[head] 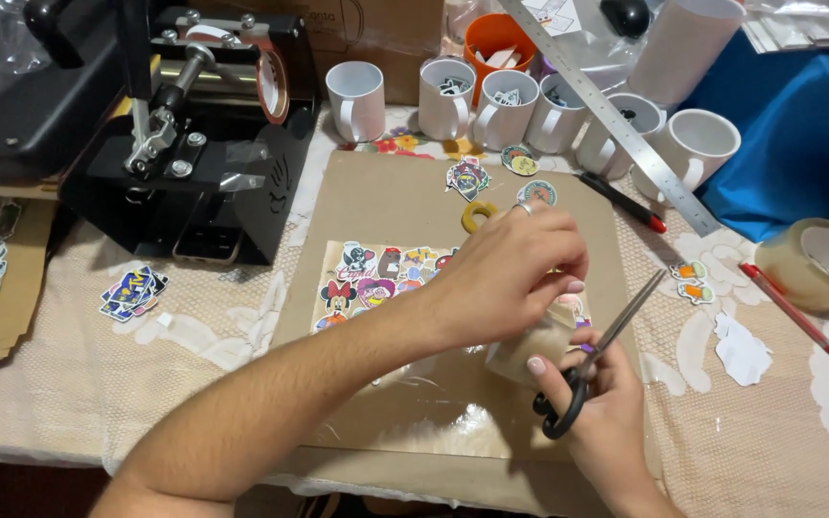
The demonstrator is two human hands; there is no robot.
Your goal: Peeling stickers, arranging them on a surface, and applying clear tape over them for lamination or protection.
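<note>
We are trimming a paper piece [541, 338] over the cardboard mat [386, 192]: our left hand [515, 273] pinches it, our right hand [599, 403] grips the scissors [599, 350], blades parted. Next we likely need a steady closing cut along its edge.

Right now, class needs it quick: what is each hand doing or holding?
Left hand: closed, pinching the small paper piece.
Right hand: closed on black-handled scissors, blades open at that paper.
</note>
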